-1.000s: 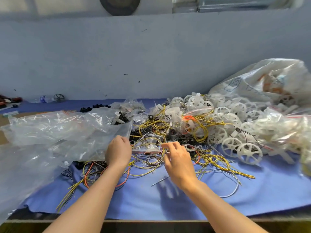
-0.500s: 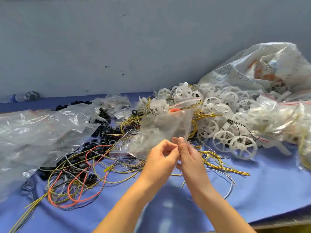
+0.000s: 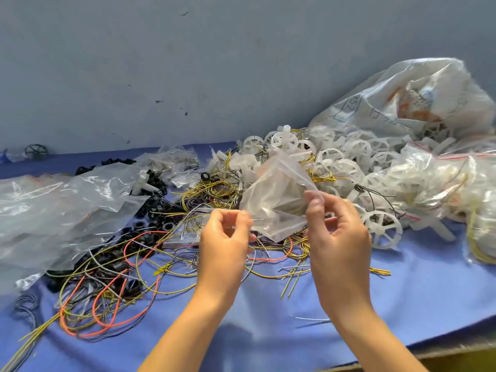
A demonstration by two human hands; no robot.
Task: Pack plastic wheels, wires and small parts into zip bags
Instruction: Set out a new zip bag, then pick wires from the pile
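Blue cloth covers the surface (image 3: 418, 304) nearest me. Above it my left hand (image 3: 225, 237) and right hand (image 3: 338, 234) hold a clear zip bag (image 3: 276, 200) up off the cloth. Each pinches an edge between thumb and fingertips, the left at the bag's lower left, the right at its right side. Under and to the left of my hands lies a tangle of yellow, orange and grey wires (image 3: 107, 285), with black rings (image 3: 150, 226) among them. Crumpled clear bags (image 3: 53, 210) lie at far left. White wheels (image 3: 349, 162) are heaped behind the zip bag, in front of a big sack (image 3: 418, 103) against the grey wall (image 3: 188, 63)
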